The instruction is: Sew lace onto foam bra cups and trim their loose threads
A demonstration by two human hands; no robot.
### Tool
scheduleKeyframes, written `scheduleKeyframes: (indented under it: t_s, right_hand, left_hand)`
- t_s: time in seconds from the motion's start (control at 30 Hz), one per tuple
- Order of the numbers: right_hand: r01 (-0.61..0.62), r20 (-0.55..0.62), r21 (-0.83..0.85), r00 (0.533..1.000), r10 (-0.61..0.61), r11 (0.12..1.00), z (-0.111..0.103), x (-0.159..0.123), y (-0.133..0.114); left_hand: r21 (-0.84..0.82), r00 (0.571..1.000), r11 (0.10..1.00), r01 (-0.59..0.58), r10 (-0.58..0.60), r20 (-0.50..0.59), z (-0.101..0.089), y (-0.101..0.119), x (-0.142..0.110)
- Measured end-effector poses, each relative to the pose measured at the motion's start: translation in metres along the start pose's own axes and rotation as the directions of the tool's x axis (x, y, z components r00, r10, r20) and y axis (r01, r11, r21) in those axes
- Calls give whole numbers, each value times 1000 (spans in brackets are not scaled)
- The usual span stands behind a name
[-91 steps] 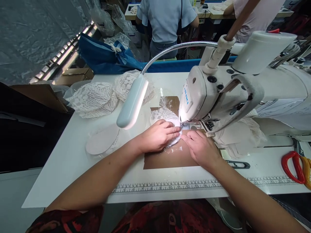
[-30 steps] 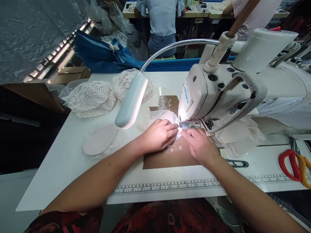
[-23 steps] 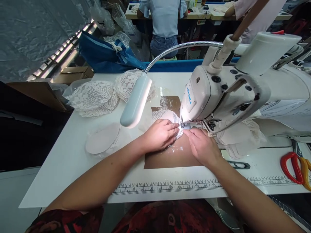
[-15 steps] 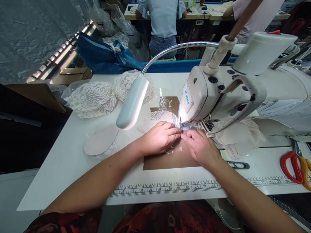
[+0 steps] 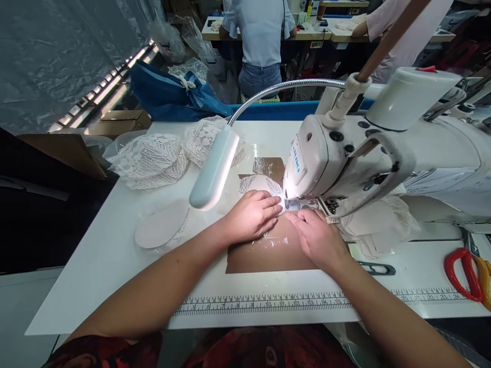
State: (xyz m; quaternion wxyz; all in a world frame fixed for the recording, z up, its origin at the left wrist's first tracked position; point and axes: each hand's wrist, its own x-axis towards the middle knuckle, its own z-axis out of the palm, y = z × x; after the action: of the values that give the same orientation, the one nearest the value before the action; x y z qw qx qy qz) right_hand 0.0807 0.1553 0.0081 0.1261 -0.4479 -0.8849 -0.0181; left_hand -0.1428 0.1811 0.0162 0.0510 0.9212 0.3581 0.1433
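Note:
A white lace piece [image 5: 260, 184] lies under the front of a sewing machine [image 5: 311, 153], lit by its lamp. My left hand [image 5: 255, 217] rests on the near edge of the lace, fingers stretched out flat beside the presser foot [image 5: 292, 204]. Just right of the foot is my right hand [image 5: 320, 237], its fingers curled and the index fingertip close to the lace edge. Whatever is between the right fingers is hidden. Both hands are over a brown taped sheet [image 5: 268, 258] on the white table [image 5: 153, 276].
Lace cups [image 5: 149, 158] are piled at the back left, near a pale oval pad [image 5: 161, 227]. A lamp [image 5: 215, 168] hangs over the table. Pale fabric [image 5: 378, 220], a thread snipper [image 5: 378, 268] and red-handled scissors [image 5: 463, 273] lie right. A measuring tape [image 5: 261, 304] runs along the front. People sit beyond.
My left fingers have drawn back slightly from the needle area and flattened on the lace, and more of the lace shows. The right hand has barely moved. The whole view has shifted slightly.

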Motion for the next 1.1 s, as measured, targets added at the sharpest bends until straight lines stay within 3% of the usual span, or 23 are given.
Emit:
scheduleKeyframes:
  t_s: [0.27,0.47,0.57,0.7,0.77,0.8,0.83,0.9,0.93,1.0,1.07,1.1]
  right_hand:
    - [57,-56,36,997,-55,998,2,-2,5]
    - [86,-46,67,995,-84,994,4,-6,9]
    - [132,-77,84,989,-125,988,10,-8,14]
    - [173,-80,92,983,-166,981,16,-10,22]
    - [186,-71,89,981,-180,979,17,-11,24]
    - [188,-71,88,981,-182,978,17,-12,24]
    - [186,-77,89,981,-179,979,17,-13,24]
    - [172,-93,95,982,-163,981,17,-15,23]
    - [162,-97,101,984,-153,982,16,-15,21]
    - [150,-98,120,985,-139,981,15,-15,19]
    - [137,-88,147,988,-125,980,13,-14,16]
    - [130,-83,165,990,-118,978,11,-14,15]
  left_hand:
    - [53,986,988,144,-139,-92,4,-8,-2]
    - [119,941,935,333,-321,-112,-1,-11,-2]
    - [157,890,878,453,-455,-25,-15,-5,-3]
    - [156,814,811,564,-577,59,-50,0,-23]
    - [193,742,730,656,-670,13,-69,-5,-50]
    - [229,682,658,717,-731,-32,-77,-9,-67]
    - [270,592,554,787,-802,-80,-83,-13,-87]
    - [261,358,315,913,-923,-139,-90,-18,-127]
    - [247,320,284,926,-940,-117,-90,-17,-146]
    - [214,347,325,921,-935,-73,-88,-7,-175]
    - [84,438,435,897,-899,-22,-84,13,-186]
    - [-71,496,492,868,-868,40,-83,24,-184]
